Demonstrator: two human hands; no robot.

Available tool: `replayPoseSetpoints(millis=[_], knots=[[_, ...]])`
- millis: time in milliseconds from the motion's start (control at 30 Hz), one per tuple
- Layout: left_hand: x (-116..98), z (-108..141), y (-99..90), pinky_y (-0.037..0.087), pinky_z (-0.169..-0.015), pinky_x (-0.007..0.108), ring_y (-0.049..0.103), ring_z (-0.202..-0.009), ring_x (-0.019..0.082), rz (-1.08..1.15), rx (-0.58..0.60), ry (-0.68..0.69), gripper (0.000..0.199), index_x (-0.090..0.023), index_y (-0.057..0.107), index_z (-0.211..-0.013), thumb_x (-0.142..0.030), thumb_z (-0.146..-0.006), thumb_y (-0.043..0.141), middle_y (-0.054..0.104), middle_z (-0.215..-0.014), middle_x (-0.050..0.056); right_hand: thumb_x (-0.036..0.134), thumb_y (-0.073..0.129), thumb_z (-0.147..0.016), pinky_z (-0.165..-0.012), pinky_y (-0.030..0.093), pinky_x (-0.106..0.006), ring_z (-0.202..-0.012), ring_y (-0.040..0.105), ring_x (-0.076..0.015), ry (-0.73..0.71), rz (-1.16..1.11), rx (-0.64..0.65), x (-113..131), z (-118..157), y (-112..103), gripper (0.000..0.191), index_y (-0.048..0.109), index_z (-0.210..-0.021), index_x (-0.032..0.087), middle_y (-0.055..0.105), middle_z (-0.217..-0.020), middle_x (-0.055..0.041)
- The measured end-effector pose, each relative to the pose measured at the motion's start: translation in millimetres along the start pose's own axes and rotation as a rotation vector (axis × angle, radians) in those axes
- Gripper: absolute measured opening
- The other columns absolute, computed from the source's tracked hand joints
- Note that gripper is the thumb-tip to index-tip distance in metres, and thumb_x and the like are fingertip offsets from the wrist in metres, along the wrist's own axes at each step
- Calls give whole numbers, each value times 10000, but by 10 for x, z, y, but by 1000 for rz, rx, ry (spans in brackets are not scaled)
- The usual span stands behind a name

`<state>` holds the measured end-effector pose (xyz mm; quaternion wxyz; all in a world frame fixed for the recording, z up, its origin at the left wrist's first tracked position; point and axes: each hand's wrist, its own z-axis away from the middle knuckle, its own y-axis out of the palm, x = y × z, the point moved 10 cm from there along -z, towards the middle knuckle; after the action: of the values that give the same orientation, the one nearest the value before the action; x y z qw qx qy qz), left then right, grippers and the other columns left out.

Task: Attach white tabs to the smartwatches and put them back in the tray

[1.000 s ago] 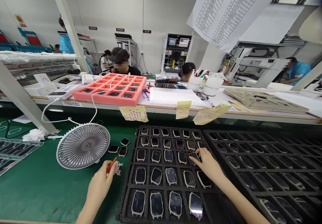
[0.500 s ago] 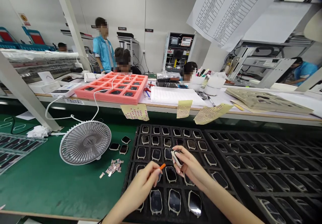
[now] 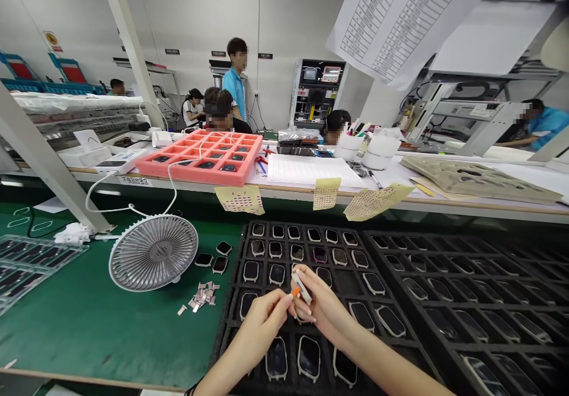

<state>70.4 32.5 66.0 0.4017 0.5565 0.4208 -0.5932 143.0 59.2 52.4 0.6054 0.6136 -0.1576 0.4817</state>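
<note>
My right hand [image 3: 322,304] is closed around a pale smartwatch case [image 3: 302,286], tilted so that its side edge faces up. Pinched in my left hand [image 3: 267,316] is a thin orange stick-like tool [image 3: 296,291], whose tip meets the edge of the case. What kind of tool it is cannot be made out. Both hands are over a black foam tray [image 3: 344,280], its compartments filled with several watch cases such as this one [image 3: 308,357]. My fingers cover part of the held case and some compartments beneath.
A second black tray [image 3: 444,310] adjoins on the right. Left lie a round fan [image 3: 153,254], loose watch cases [image 3: 220,264] and a pile of small metallic pieces [image 3: 204,295] on the green mat [image 3: 133,337]. A shelf ahead bears a pink foam tray [image 3: 191,173]. Several people are beyond.
My right hand has brought the watch case left and turned it edge up. The orange tool now touches it. In the background, a standing person has moved right.
</note>
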Motion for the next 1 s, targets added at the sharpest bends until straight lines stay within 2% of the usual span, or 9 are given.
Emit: replayPoseSetpoints(millis=[200,367,467,600,700,833,933,1000], knots=[[-50,-13,21,198,-437,224,261,-442,84,-15,1,0,451,-161,563,-720,-552,-889,415,333,-496,-74,456,699,-772,-335,285,-156,-387,473,-74,-30,35,-12,44,-14,-13,312,527,-865,212,521,-521,76],[-101,-14,9,228,-442,218,277,-415,76,-34,11,21,425,-155,590,-715,-504,-897,431,362,-451,-73,460,663,-807,-365,332,-160,-359,469,-64,-115,148,-6,119,-4,0,292,524,-859,209,484,-478,97],[-86,-28,40,213,-410,213,258,-374,70,9,47,14,441,-154,593,-712,-529,-886,440,338,-414,-83,451,676,-798,-339,281,-143,-317,381,-26,-61,42,32,49,-2,60,296,524,-816,198,479,-486,100],[-49,-44,46,184,-385,210,236,-352,60,64,23,18,487,-163,543,-681,-616,-842,468,335,-400,-90,422,746,-733,-290,134,-121,-312,199,15,47,-156,74,-79,-7,143,335,513,-745,182,497,-514,93],[-10,-35,60,179,-380,208,232,-345,58,83,20,0,505,-166,532,-683,-646,-827,467,330,-396,-94,406,764,-714,-283,103,-116,-329,175,12,60,-175,52,-111,-15,132,336,519,-729,177,482,-500,90],[14,-30,13,185,-391,208,240,-365,63,57,21,-22,516,-168,524,-672,-661,-815,467,326,-402,-92,399,765,-704,-284,151,-126,-324,178,2,59,-174,26,-142,-10,84,321,532,-736,181,439,-471,100],[7,-51,-112,207,-412,205,255,-406,66,13,-31,-18,512,-179,472,-628,-658,-811,475,317,-442,-88,378,719,-740,-300,231,-148,-326,209,-24,17,-141,-3,-135,9,40,267,564,-877,209,437,-471,107],[-30,-67,-188,258,-447,202,316,-461,75,-58,-79,13,487,-177,455,-616,-621,-806,519,361,-506,-70,380,690,-762,-323,282,-165,-341,250,-41,-6,-95,-22,-138,29,36,269,561,-948,232,439,-489,105]])
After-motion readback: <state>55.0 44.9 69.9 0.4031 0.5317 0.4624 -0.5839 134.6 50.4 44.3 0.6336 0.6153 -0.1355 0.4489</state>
